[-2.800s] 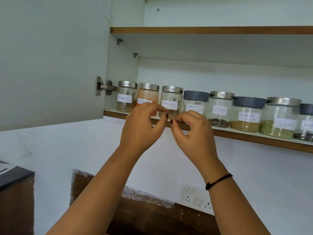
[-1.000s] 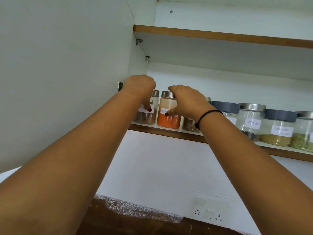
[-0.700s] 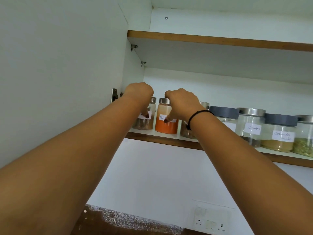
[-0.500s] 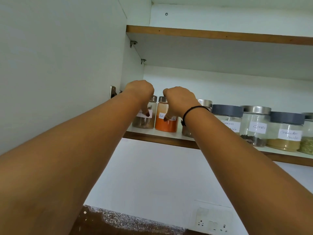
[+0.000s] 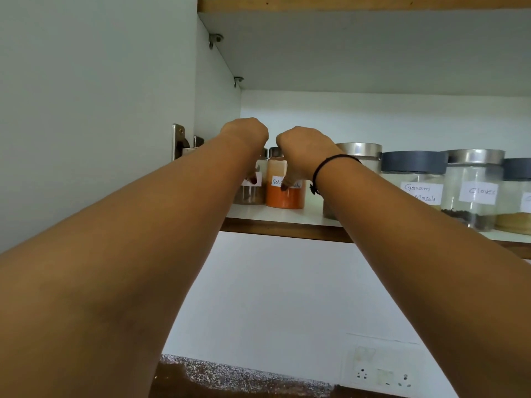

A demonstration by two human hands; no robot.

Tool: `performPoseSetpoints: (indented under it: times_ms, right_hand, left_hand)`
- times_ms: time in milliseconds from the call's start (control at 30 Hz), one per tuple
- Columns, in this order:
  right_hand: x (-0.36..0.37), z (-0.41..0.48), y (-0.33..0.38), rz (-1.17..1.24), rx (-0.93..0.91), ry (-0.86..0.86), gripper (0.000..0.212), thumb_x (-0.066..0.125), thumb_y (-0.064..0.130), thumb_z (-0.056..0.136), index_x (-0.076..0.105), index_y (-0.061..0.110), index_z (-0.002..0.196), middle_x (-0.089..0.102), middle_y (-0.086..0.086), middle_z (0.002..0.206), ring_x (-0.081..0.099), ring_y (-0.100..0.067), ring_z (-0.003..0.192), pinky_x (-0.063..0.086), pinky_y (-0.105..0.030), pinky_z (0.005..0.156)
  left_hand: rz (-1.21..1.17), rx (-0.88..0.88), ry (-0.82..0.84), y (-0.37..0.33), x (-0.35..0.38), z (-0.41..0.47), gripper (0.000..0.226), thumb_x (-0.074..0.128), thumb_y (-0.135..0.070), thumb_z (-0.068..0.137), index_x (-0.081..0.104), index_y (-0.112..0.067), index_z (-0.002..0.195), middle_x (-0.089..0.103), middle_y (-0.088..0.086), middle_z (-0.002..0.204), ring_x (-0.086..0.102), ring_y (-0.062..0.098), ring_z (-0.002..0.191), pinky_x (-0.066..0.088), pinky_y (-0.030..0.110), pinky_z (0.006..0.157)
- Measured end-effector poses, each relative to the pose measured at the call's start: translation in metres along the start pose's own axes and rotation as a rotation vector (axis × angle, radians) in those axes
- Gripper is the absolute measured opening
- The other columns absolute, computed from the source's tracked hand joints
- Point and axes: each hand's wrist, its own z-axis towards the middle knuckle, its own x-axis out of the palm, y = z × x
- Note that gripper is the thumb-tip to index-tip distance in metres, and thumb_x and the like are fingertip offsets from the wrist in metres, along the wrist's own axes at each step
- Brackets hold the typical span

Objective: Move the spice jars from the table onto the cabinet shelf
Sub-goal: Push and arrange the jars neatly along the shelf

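Labelled glass spice jars stand in a row on the lower cabinet shelf (image 5: 275, 215). My left hand (image 5: 244, 136) reaches up and curls over the leftmost jar of brown spice (image 5: 250, 195), its thumb on the label. My right hand (image 5: 301, 150), with a black band at the wrist, curls over the neighbouring jar of orange-red powder (image 5: 284, 198), thumb on that label too. To the right are a steel-lidded jar (image 5: 359, 153) partly hidden by my right wrist, the Garam Masala jar (image 5: 413, 179) and the Cloves jar (image 5: 474, 191).
The open cabinet door (image 5: 86, 110) fills the left side, with its hinge (image 5: 181, 142) close to my left hand. An upper shelf (image 5: 344, 2) hangs overhead. Below are a wall socket (image 5: 382, 374) and a dark speckled surface (image 5: 230, 380).
Both hands went from touching each other in front of the shelf to reaching in over the two leftmost jars, where they stay. The view has come closer.
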Motion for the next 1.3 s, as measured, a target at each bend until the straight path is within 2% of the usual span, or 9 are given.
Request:
performPoseSetpoints:
  times_ms: [200, 400, 500, 633, 733, 800, 933, 1100, 1300]
  right_hand:
    - [0.008, 0.018, 0.003, -0.014, -0.001, 0.05, 0.05, 0.083, 0.024, 0.077, 0.059, 0.008, 0.117, 0.059, -0.011, 0.109, 0.05, -0.024, 0.088, 0.042, -0.032, 0.072]
    - [0.024, 0.038, 0.002, -0.052, -0.006, 0.087, 0.037, 0.08, 0.024, 0.079, 0.06, 0.008, 0.107, 0.052, -0.007, 0.094, 0.052, -0.024, 0.085, 0.044, -0.032, 0.072]
    - [0.031, 0.048, -0.003, -0.024, -0.004, 0.083, 0.032, 0.075, 0.027, 0.084, 0.063, 0.006, 0.106, 0.056, -0.007, 0.089, 0.054, -0.024, 0.082, 0.043, -0.032, 0.069]
    - [0.029, 0.061, -0.01, 0.065, 0.015, 0.104, 0.032, 0.062, 0.026, 0.095, 0.066, 0.002, 0.115, 0.067, -0.013, 0.097, 0.062, -0.027, 0.09, 0.047, -0.032, 0.07]
    - [0.031, 0.067, -0.012, 0.039, 0.039, 0.061, 0.02, 0.063, 0.016, 0.093, 0.067, 0.0, 0.105, 0.056, -0.009, 0.077, 0.052, -0.022, 0.069, 0.034, -0.025, 0.05]
    - [0.035, 0.07, -0.013, 0.032, 0.066, 0.024, 0.012, 0.061, 0.014, 0.093, 0.065, 0.003, 0.096, 0.047, -0.005, 0.067, 0.045, -0.018, 0.06, 0.03, -0.025, 0.048]
    - [0.042, 0.074, -0.015, 0.059, 0.073, -0.014, 0.008, 0.056, 0.013, 0.095, 0.058, 0.01, 0.088, 0.051, -0.007, 0.073, 0.05, -0.022, 0.069, 0.039, -0.029, 0.058]
    - [0.045, 0.076, -0.014, 0.059, 0.078, -0.004, 0.012, 0.059, 0.011, 0.094, 0.053, 0.009, 0.085, 0.039, -0.003, 0.064, 0.037, -0.014, 0.054, 0.034, -0.025, 0.05]
    - [0.042, 0.067, -0.01, 0.068, 0.087, -0.02, 0.013, 0.056, 0.008, 0.095, 0.049, 0.008, 0.084, 0.036, -0.003, 0.065, 0.033, -0.014, 0.054, 0.038, -0.029, 0.073]
  left_hand:
    - [0.03, -0.014, 0.023, 0.001, 0.011, 0.024, 0.068, 0.089, -0.051, 0.06, 0.061, -0.011, 0.108, 0.052, 0.002, 0.078, 0.056, 0.023, 0.088, 0.053, 0.035, 0.087]
    - [0.046, 0.019, 0.022, 0.008, 0.023, 0.046, 0.054, 0.074, -0.053, 0.079, 0.065, -0.012, 0.112, 0.062, 0.006, 0.096, 0.059, 0.024, 0.095, 0.052, 0.037, 0.093]
    - [0.017, 0.049, 0.022, 0.014, 0.022, 0.056, 0.034, 0.056, -0.032, 0.097, 0.067, -0.011, 0.121, 0.068, 0.007, 0.109, 0.061, 0.024, 0.098, 0.05, 0.036, 0.096]
    - [0.043, 0.062, 0.04, 0.017, 0.024, 0.068, 0.03, 0.053, -0.018, 0.097, 0.067, -0.013, 0.122, 0.067, 0.009, 0.12, 0.062, 0.025, 0.106, 0.049, 0.038, 0.099]
    - [0.099, 0.068, 0.062, 0.014, 0.028, 0.078, 0.03, 0.053, -0.02, 0.096, 0.067, -0.013, 0.123, 0.067, 0.008, 0.121, 0.062, 0.026, 0.11, 0.049, 0.039, 0.101]
    - [0.123, 0.056, 0.066, 0.015, 0.03, 0.083, 0.03, 0.054, -0.02, 0.096, 0.068, -0.014, 0.122, 0.068, 0.007, 0.119, 0.063, 0.026, 0.111, 0.049, 0.039, 0.1]
    - [0.177, 0.045, 0.076, 0.013, 0.033, 0.087, 0.025, 0.059, -0.018, 0.092, 0.07, -0.011, 0.114, 0.069, 0.008, 0.11, 0.062, 0.023, 0.095, 0.051, 0.036, 0.094]
    - [0.23, 0.023, 0.094, 0.009, 0.039, 0.095, 0.03, 0.062, -0.015, 0.092, 0.067, -0.01, 0.121, 0.067, 0.008, 0.111, 0.056, 0.021, 0.09, 0.049, 0.033, 0.091]
    - [0.23, 0.022, 0.088, 0.008, 0.036, 0.089, 0.026, 0.061, -0.017, 0.093, 0.068, -0.009, 0.117, 0.068, 0.012, 0.116, 0.055, 0.023, 0.089, 0.048, 0.034, 0.091]
